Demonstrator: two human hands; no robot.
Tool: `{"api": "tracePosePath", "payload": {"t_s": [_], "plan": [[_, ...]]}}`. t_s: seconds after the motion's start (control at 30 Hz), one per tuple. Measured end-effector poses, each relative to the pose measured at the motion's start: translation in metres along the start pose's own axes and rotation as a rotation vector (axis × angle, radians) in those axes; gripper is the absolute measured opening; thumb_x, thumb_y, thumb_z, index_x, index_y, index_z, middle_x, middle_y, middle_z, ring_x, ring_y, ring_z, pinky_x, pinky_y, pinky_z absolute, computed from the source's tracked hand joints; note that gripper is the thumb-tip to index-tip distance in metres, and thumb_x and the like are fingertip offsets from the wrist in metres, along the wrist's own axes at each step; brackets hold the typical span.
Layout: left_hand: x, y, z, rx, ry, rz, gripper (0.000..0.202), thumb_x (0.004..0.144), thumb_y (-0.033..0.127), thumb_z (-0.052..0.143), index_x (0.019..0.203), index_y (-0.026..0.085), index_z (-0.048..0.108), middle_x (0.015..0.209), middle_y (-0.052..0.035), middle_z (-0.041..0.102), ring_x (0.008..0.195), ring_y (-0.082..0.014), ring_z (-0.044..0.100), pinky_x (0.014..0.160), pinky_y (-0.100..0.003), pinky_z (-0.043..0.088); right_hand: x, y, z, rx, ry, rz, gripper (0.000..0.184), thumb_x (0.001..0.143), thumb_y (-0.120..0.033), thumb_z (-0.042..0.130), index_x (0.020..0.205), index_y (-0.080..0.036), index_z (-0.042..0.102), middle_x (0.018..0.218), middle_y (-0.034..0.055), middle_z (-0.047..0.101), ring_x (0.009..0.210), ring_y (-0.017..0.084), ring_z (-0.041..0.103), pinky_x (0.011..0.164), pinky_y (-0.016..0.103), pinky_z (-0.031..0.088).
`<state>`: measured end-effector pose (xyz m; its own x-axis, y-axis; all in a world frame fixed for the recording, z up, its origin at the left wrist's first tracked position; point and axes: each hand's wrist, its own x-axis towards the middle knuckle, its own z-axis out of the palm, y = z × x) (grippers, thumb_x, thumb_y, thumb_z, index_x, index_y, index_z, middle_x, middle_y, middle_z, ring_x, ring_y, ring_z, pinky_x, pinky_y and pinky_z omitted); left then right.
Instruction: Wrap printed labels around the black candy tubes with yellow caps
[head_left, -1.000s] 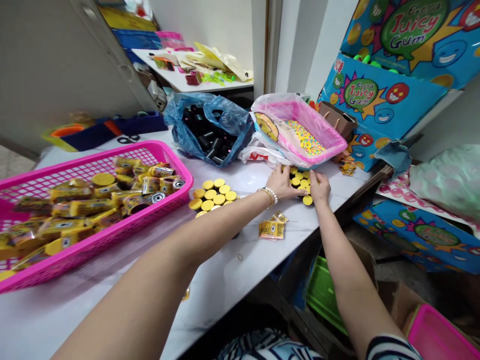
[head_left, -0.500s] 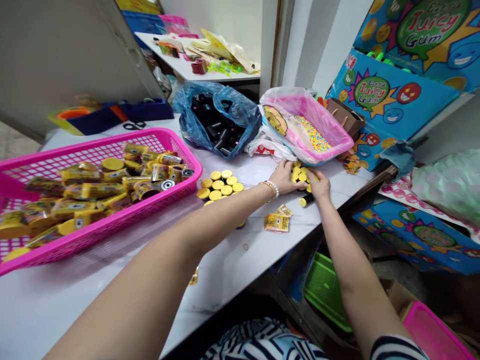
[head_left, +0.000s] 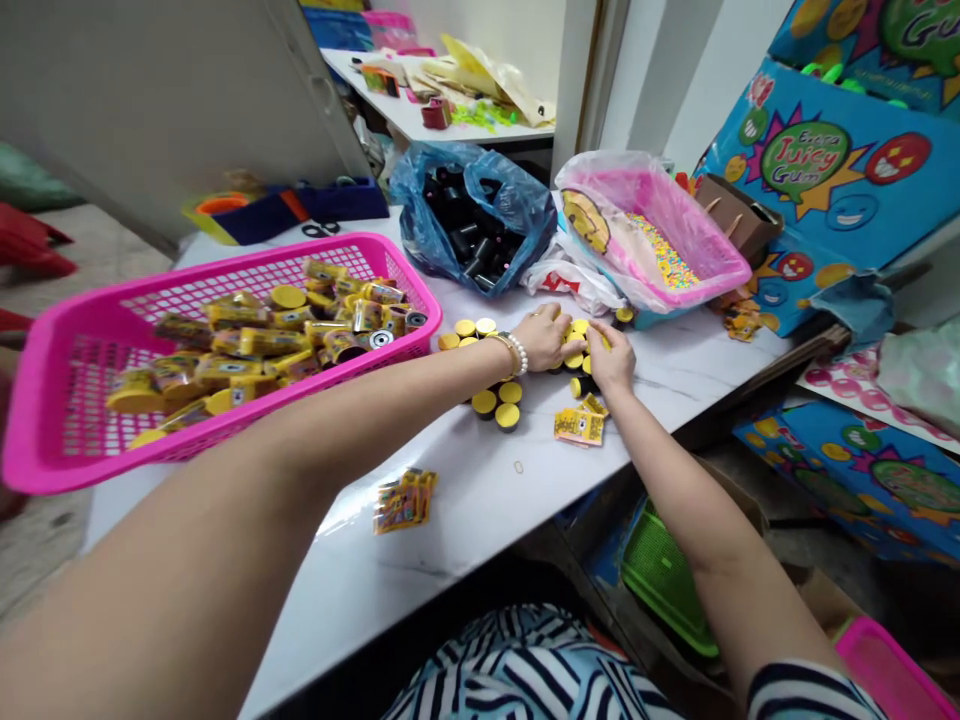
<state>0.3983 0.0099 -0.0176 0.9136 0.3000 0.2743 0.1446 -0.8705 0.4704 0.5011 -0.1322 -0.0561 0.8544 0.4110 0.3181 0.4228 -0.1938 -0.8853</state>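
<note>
My left hand (head_left: 544,337), with a pearl bracelet at the wrist, and my right hand (head_left: 611,358) nearly meet over a cluster of yellow-capped black tubes (head_left: 574,345) on the white marble table (head_left: 420,560). Fingers of both hands touch the cluster. More yellow-capped tubes (head_left: 495,405) stand just below my left wrist, and others (head_left: 465,328) sit above it, partly hidden by my arm. Two small yellow packets (head_left: 579,427) lie just below my right hand.
A pink mesh basket (head_left: 300,252) of wrapped yellow tubes fills the table's left. Behind my hands are a blue bag of black tubes (head_left: 469,225) and a pink tray of tiny candies (head_left: 660,240). A strip of yellow packets (head_left: 403,500) lies nearer me. Printed gum cartons (head_left: 817,170) stand right.
The view has swung left. My hands have drawn closer together over the yellow-capped tubes, and more of those tubes now show below my left wrist.
</note>
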Motion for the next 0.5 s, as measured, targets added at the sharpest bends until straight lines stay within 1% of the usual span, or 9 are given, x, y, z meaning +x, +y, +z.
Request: {"api": "tracePosePath", "payload": {"t_s": [0.1,0.17,0.23,0.3,0.4,0.47,0.5], "plan": [[-0.004,-0.012,-0.021,0.057,-0.146,0.014,0.052,0.099,0.062,0.05,0.117,0.018,0.07,0.124,-0.0165,0.059,0.119,-0.0326,0.058,0.112,-0.048,0.043,-0.008,-0.012,0.017,0.011,-0.031,-0.022,0.039,0.09,-0.046,0.062,0.113,-0.022,0.082,0.119,0.0102,0.077,0.114,0.027,0.069,0.112,0.043,0.049],[-0.003,-0.017,-0.033,0.013,-0.2,-0.002,0.053,0.101,0.062,0.043,0.118,0.02,0.07,0.121,-0.0139,0.062,0.118,-0.0297,0.059,0.113,-0.043,0.043,-0.011,-0.017,0.025,0.01,-0.077,-0.033,0.038,0.09,-0.048,0.062,0.112,-0.024,0.082,0.12,0.0092,0.077,0.116,0.027,0.069,0.112,0.043,0.049],[0.0,-0.02,-0.042,-0.04,-0.237,-0.019,0.055,0.103,0.061,0.038,0.125,0.021,0.069,0.121,-0.0128,0.065,0.118,-0.0281,0.061,0.113,-0.039,0.042,-0.012,-0.02,0.032,0.004,-0.14,-0.04,0.038,0.091,-0.051,0.062,0.111,-0.025,0.082,0.12,0.0085,0.078,0.116,0.028,0.069,0.111,0.043,0.05],[0.001,-0.021,-0.045,-0.059,-0.247,-0.049,0.06,0.103,0.062,0.037,0.135,0.02,0.065,0.125,-0.0137,0.067,0.122,-0.0289,0.061,0.113,-0.038,0.042,-0.012,-0.021,0.037,0.025,-0.218,-0.057,0.041,0.091,-0.052,0.062,0.117,-0.026,0.079,0.124,0.0074,0.077,0.118,0.028,0.069,0.111,0.043,0.05],[-0.005,-0.018,-0.041,-0.015,-0.213,-0.088,0.068,0.101,0.066,0.038,0.146,0.019,0.057,0.135,-0.0153,0.067,0.128,-0.0318,0.061,0.113,-0.039,0.04,-0.009,-0.02,0.037,0.113,-0.341,-0.103,0.047,0.09,-0.049,0.063,0.13,-0.025,0.073,0.134,0.0062,0.074,0.127,0.026,0.066,0.116,0.044,0.047],[-0.012,-0.015,-0.036,0.031,-0.182,-0.067,0.071,0.101,0.066,0.038,0.152,0.02,0.053,0.137,-0.0157,0.068,0.132,-0.0331,0.059,0.114,-0.041,0.038,-0.004,-0.016,0.028,0.144,-0.352,-0.16,0.044,0.089,-0.047,0.064,0.125,-0.023,0.075,0.138,0.008,0.073,0.13,0.026,0.065,0.119,0.043,0.045],[-0.016,-0.014,-0.034,0.048,-0.172,-0.036,0.071,0.1,0.066,0.04,0.153,0.02,0.053,0.137,-0.0159,0.069,0.132,-0.0339,0.058,0.114,-0.042,0.037,0.0,-0.014,0.021,0.14,-0.312,-0.194,0.04,0.089,-0.045,0.064,0.118,-0.022,0.077,0.136,0.0095,0.073,0.129,0.026,0.065,0.119,0.043,0.045]]}}
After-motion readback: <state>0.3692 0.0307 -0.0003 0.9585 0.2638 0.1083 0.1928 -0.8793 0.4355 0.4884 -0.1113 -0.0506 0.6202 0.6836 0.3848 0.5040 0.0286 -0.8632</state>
